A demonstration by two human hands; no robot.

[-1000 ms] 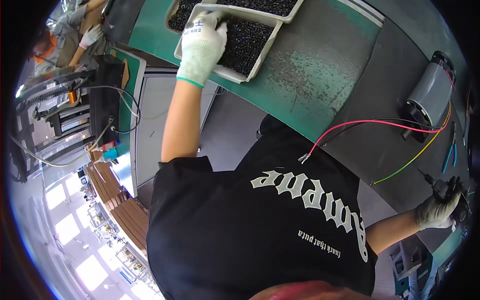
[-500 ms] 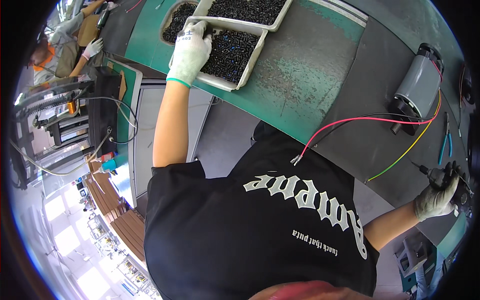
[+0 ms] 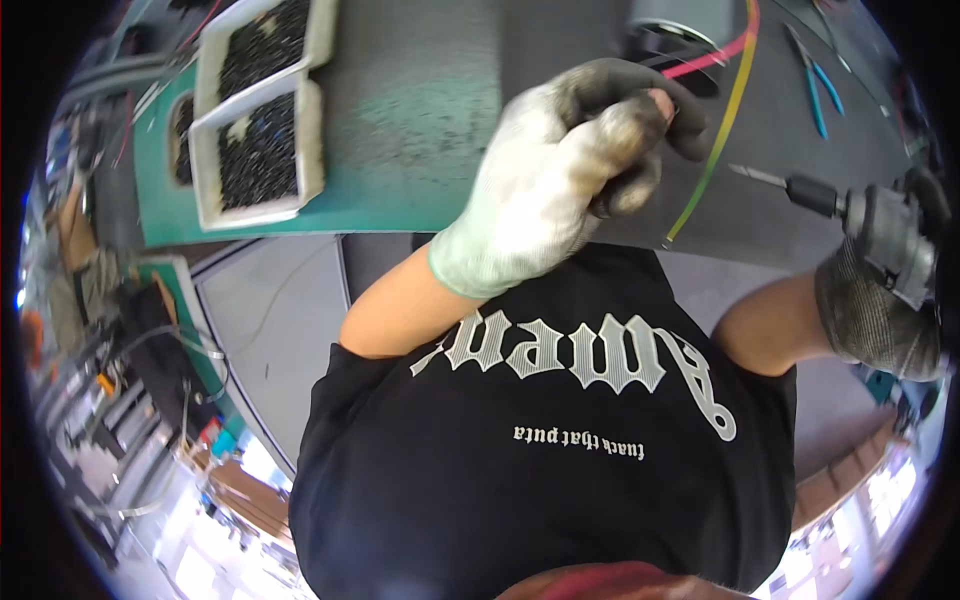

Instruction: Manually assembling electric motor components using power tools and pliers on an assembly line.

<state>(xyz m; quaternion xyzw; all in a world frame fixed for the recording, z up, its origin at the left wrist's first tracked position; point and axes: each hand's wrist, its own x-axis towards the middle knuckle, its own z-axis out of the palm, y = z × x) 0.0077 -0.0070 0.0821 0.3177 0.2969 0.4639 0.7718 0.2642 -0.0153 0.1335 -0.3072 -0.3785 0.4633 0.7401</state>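
My left hand (image 3: pixel 575 165), in a white glove with darkened fingertips, is raised over the bench at the middle. Its fingers are curled and pressed together, hiding what they hold, if anything. Just beyond it lies a grey cylindrical motor (image 3: pixel 700 14), partly cut off by the top edge, with a red wire (image 3: pixel 712 62) and a yellow-green wire (image 3: pixel 725 130) coming from it. At the far right, my gloved right hand (image 3: pixel 880 310) grips a power screwdriver (image 3: pixel 890 235); its bit points left, toward the yellow-green wire.
Two white trays (image 3: pixel 312 150) of small black parts stand on the green bench mat (image 3: pixel 400 195) at the left, beside a smaller container of black parts (image 3: pixel 182 140). Blue-handled pliers (image 3: pixel 817 90) lie beyond the screwdriver. Shelving and equipment blur at the lower left.
My left hand has come out of the near tray and moved right, near the motor. My right hand has lifted the screwdriver farther up in view. The view has turned toward the right.
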